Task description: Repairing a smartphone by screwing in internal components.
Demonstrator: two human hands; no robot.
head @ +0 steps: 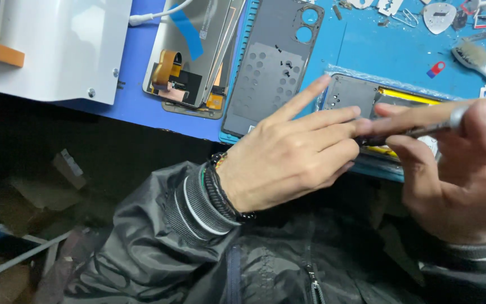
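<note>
An opened phone body with a yellow-edged battery lies on the blue mat at the table's near edge. My left hand rests on its left end, fingers spread, index finger pointing up over the frame. My right hand holds a slim metal screwdriver, its tip down at the phone next to my left fingertips. A grey phone back cover with camera holes lies just left of the phone. Further left lies a detached screen panel with orange flex cables.
A white machine stands at the far left of the table, a white cable beside it. At the back right lie a small brush, a pick, a red-blue tag and small metal bits. Below the table edge the floor is dark and cluttered.
</note>
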